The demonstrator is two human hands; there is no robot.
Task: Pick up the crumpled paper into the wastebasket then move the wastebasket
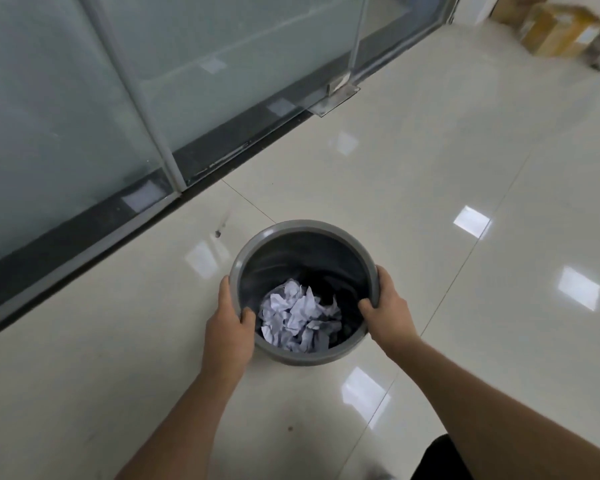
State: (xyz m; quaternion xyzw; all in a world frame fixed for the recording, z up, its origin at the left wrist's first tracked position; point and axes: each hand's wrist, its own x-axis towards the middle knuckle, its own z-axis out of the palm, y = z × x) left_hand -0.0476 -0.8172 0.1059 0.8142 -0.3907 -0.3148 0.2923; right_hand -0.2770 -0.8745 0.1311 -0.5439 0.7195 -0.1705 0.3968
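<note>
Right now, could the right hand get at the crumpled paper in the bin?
Probably yes. The right hand grips the bin's rim, thumb already inside, and the paper lies uncovered just below. It would have to let go first.

I see a smooth grey plastic wastebasket (272, 237) holding creased white crumpled paper (297, 318), on a glossy tiled floor (447, 168) beside frosted glass panels (49, 116) in metal frames.
</note>
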